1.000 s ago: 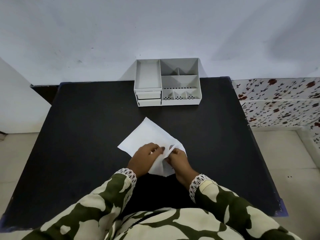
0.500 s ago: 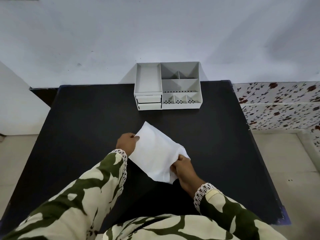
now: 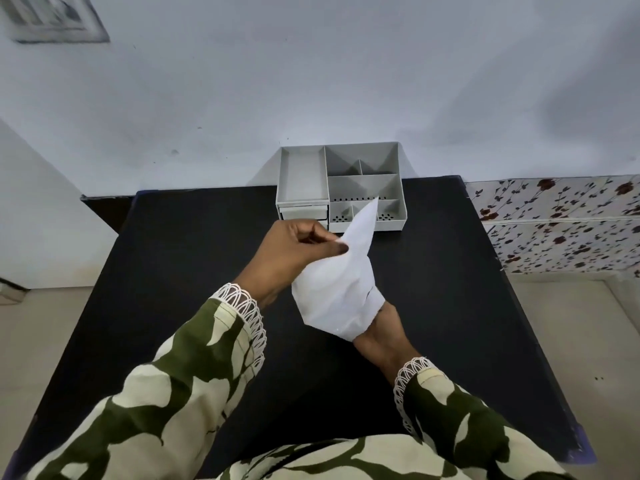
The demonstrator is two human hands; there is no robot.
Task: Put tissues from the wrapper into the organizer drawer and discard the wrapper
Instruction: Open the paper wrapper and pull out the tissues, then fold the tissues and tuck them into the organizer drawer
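Wide black table (image 3: pixel 156 306) here, with bare surface open to the left, right and front of the hands. The grey organizer (image 3: pixel 341 188) sits at the far edge against the wall (image 3: pixel 311 81), its two small drawers (image 3: pixel 304 213) on the left front looking closed. The white wrapper (image 3: pixel 341 292) is up off the table, held between both hands near the middle, its pointed top corner overlapping the organizer's front compartments in this view. It's a plain white, slightly crumpled packet, wider and bulging at the bottom. The left hand (image 3: pixel 287 254) pinches the wrapper's upper left edge between thumb and fingers. The right hand (image 3: pixel 381 332) reaches into the bottom end, its fingers hidden inside, so their closure can't be judged.
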